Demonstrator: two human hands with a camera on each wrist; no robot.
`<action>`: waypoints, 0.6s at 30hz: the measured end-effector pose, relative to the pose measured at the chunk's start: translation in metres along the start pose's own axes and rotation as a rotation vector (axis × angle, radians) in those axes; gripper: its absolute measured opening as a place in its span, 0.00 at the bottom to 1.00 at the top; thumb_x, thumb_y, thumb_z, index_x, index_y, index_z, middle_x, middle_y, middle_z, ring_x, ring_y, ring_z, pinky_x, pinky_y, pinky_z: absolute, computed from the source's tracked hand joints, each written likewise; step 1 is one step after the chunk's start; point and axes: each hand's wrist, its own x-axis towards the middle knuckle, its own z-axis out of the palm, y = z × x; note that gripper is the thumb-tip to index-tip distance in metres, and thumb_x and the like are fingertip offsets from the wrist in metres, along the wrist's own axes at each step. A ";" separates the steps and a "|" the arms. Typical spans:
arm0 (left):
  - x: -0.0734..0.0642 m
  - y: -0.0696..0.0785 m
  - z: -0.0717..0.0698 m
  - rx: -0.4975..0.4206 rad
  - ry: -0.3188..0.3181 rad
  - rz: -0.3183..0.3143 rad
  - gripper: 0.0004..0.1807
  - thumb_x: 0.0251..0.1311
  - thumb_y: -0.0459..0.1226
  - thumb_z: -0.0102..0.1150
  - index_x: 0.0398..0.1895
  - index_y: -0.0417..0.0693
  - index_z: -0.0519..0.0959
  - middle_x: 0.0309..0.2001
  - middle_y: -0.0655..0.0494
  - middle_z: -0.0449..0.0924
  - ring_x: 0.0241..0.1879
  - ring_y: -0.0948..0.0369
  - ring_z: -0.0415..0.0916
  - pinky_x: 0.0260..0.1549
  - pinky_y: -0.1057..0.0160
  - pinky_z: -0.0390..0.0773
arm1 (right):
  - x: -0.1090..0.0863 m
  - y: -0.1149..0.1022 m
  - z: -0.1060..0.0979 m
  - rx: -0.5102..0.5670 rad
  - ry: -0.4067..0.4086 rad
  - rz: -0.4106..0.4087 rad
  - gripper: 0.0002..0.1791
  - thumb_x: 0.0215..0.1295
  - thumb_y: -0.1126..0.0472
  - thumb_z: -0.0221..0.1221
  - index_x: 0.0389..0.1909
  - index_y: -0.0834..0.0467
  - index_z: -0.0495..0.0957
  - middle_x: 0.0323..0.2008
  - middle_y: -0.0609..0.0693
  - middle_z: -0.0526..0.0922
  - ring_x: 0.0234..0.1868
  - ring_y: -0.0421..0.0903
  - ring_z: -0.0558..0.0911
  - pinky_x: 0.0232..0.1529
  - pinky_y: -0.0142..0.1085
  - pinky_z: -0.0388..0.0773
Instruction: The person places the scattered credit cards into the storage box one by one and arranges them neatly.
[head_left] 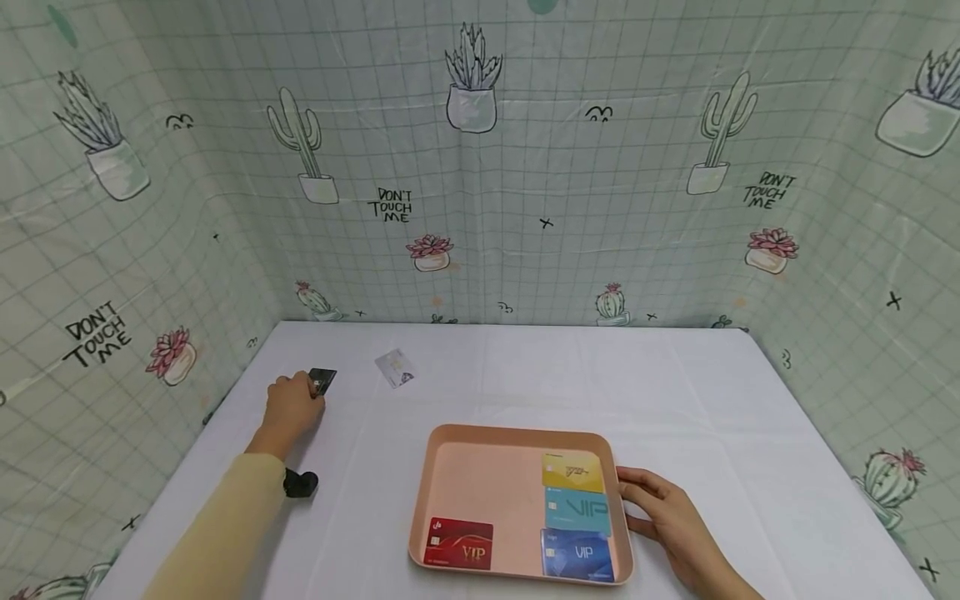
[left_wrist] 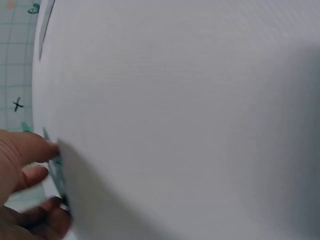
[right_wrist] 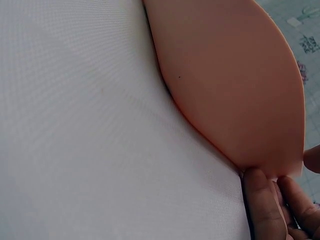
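Note:
In the head view, my left hand (head_left: pixel 294 408) pinches a small dark card (head_left: pixel 322 381) at the left of the white table. In the left wrist view, the card (left_wrist: pixel 56 172) appears nearly edge-on between thumb and fingers, tilted up from the cloth. My right hand (head_left: pixel 667 517) rests its fingertips against the right side of a pink tray (head_left: pixel 480 475). In the right wrist view, fingers (right_wrist: pixel 262 205) touch the outer tray wall (right_wrist: pixel 235 85). Inside the tray, yellow (head_left: pixel 572 473), teal (head_left: pixel 577 510) and blue (head_left: pixel 576 556) cards form a column at right; a red card (head_left: pixel 459 544) occupies the front left corner.
A pale silvery card (head_left: pixel 394 367) lies on the table behind the tray, right of my left hand. A black wrist-worn device (head_left: pixel 301 484) shows beside the left sleeve (head_left: pixel 225 525). Patterned cloth walls (head_left: pixel 510 175) enclose the back and both sides.

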 end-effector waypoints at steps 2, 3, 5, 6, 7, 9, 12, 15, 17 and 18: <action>0.000 0.003 -0.005 -0.005 -0.037 -0.063 0.22 0.62 0.35 0.56 0.47 0.18 0.69 0.44 0.19 0.72 0.50 0.28 0.70 0.48 0.38 0.73 | 0.000 0.000 0.000 0.000 -0.001 -0.002 0.33 0.73 0.50 0.62 0.70 0.68 0.70 0.66 0.61 0.78 0.58 0.45 0.83 0.50 0.42 0.86; 0.001 0.005 -0.007 -0.009 -0.060 -0.099 0.25 0.62 0.35 0.56 0.50 0.16 0.67 0.45 0.17 0.71 0.51 0.28 0.69 0.48 0.38 0.74 | 0.000 0.000 0.000 0.000 -0.002 -0.001 0.33 0.73 0.50 0.62 0.70 0.68 0.70 0.66 0.61 0.78 0.58 0.45 0.83 0.50 0.42 0.86; 0.002 0.006 -0.011 -0.005 -0.099 -0.150 0.30 0.62 0.37 0.57 0.53 0.13 0.65 0.47 0.15 0.70 0.52 0.28 0.69 0.49 0.38 0.75 | 0.000 0.000 0.000 0.000 -0.001 0.001 0.34 0.73 0.50 0.62 0.70 0.68 0.70 0.66 0.61 0.78 0.57 0.45 0.83 0.50 0.42 0.86; 0.002 0.006 -0.012 -0.003 -0.111 -0.167 0.31 0.61 0.38 0.57 0.53 0.12 0.65 0.47 0.16 0.70 0.52 0.28 0.69 0.49 0.38 0.75 | 0.000 0.000 0.001 0.001 -0.001 0.003 0.34 0.73 0.50 0.62 0.70 0.68 0.70 0.66 0.61 0.77 0.57 0.45 0.83 0.50 0.42 0.86; 0.002 0.006 -0.013 0.003 -0.117 -0.173 0.31 0.61 0.38 0.58 0.52 0.12 0.67 0.47 0.16 0.72 0.51 0.29 0.70 0.49 0.39 0.75 | 0.000 0.000 0.001 -0.001 0.000 0.004 0.34 0.73 0.50 0.62 0.70 0.68 0.70 0.66 0.61 0.77 0.57 0.45 0.83 0.50 0.42 0.86; 0.001 0.004 -0.014 0.014 -0.120 -0.168 0.32 0.60 0.40 0.60 0.51 0.13 0.70 0.46 0.18 0.74 0.50 0.31 0.72 0.49 0.40 0.75 | 0.000 0.000 0.001 -0.001 0.003 0.008 0.34 0.73 0.50 0.62 0.70 0.68 0.70 0.66 0.61 0.77 0.57 0.44 0.84 0.50 0.41 0.86; -0.003 0.001 -0.014 0.037 -0.107 -0.135 0.32 0.58 0.42 0.63 0.48 0.14 0.73 0.43 0.23 0.78 0.47 0.34 0.75 0.50 0.40 0.74 | 0.000 0.000 0.001 -0.004 0.004 0.005 0.34 0.73 0.50 0.63 0.70 0.68 0.70 0.66 0.61 0.77 0.56 0.44 0.84 0.51 0.41 0.85; -0.004 0.000 -0.014 0.024 -0.091 -0.114 0.32 0.55 0.43 0.65 0.45 0.15 0.75 0.40 0.25 0.78 0.43 0.37 0.75 0.47 0.41 0.75 | 0.000 0.000 0.001 -0.006 -0.001 -0.002 0.34 0.73 0.50 0.62 0.70 0.68 0.69 0.67 0.61 0.76 0.57 0.44 0.83 0.51 0.40 0.85; -0.005 0.000 -0.014 0.015 -0.083 -0.106 0.31 0.53 0.42 0.67 0.44 0.16 0.75 0.39 0.27 0.78 0.41 0.40 0.75 0.45 0.43 0.76 | 0.000 0.000 0.001 -0.009 -0.004 -0.006 0.34 0.73 0.50 0.62 0.70 0.68 0.69 0.68 0.62 0.76 0.57 0.43 0.83 0.51 0.40 0.85; -0.006 0.000 -0.013 0.007 -0.082 -0.101 0.30 0.52 0.42 0.67 0.43 0.17 0.75 0.39 0.27 0.77 0.40 0.41 0.74 0.43 0.44 0.77 | 0.000 0.000 0.001 -0.009 -0.007 -0.008 0.34 0.74 0.50 0.62 0.70 0.68 0.69 0.68 0.62 0.76 0.58 0.43 0.83 0.51 0.40 0.85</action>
